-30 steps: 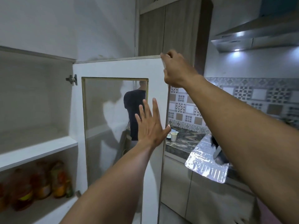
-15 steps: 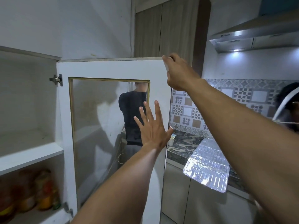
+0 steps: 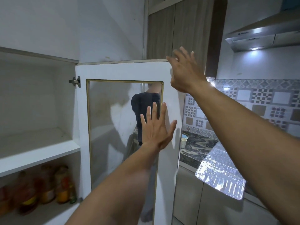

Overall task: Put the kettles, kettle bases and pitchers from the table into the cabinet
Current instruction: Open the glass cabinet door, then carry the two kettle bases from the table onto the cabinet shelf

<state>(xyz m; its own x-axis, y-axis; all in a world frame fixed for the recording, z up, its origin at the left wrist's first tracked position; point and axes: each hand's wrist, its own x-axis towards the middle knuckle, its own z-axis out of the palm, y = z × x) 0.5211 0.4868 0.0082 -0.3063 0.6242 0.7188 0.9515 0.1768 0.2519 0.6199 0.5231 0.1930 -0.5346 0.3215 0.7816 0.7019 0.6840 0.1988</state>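
A white cabinet (image 3: 37, 148) stands open at the left, its upper shelf bare. Its door (image 3: 123, 72), white with a glass pane, is swung out toward me. My left hand (image 3: 155, 129) lies flat with spread fingers against the door's right edge, at the pane's border. My right hand (image 3: 185, 72) hovers open at the door's top right corner, fingers apart and holding nothing. No kettle, kettle base or pitcher is in view.
Several oil bottles (image 3: 43, 187) fill the cabinet's lower shelf. A marble counter (image 3: 198, 143) with a paper cup (image 3: 184, 142) and a foil sheet (image 3: 222, 174) runs to the right. A wooden wall cupboard (image 3: 178, 30) hangs above the door, a range hood (image 3: 263, 38) further right.
My right hand has let go of the door's top corner and spread its fingers. The left hand stays pressed on the door.
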